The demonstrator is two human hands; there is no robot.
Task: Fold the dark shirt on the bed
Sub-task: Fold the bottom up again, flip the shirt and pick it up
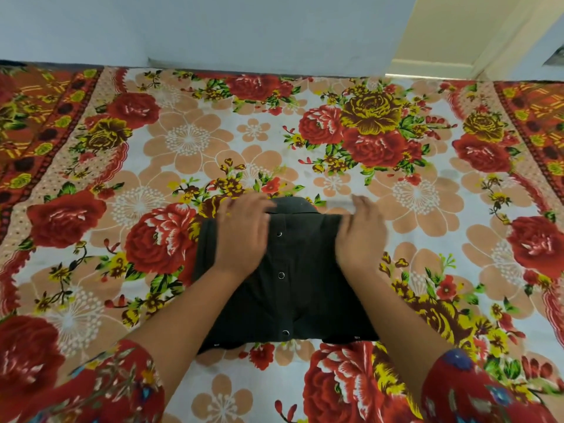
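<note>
Dark shirt [293, 288] lies on the bed's floral sheet [189, 138], near the person's edge, folded into a compact block with the front panel facing up.

Left hand [244, 236]: palm down on the shirt's far-left part, fingers straight and together, tips reaching toward the collar [294, 206]. It presses flat and nothing is curled round the cloth. A strip of the shirt's left side shows just outside this hand.

Right hand [361, 233]: on the shirt's far-right corner, fingers extended, palm against the fabric edge. The outline is blurred, so whether the thumb tucks under the fold cannot be told. No pinch is visible.

Between the two hands runs the placket with a row of metal snaps [281, 275], from just below the fingertips down toward the wrists. The collar juts out beyond both sets of fingertips, on the sheet.

Both forearms cross the near corners of the shirt. Patterned red sleeves [122, 383] show at the elbows. A pale wall [244, 25] stands beyond the far edge of the bed, well past the hands.
</note>
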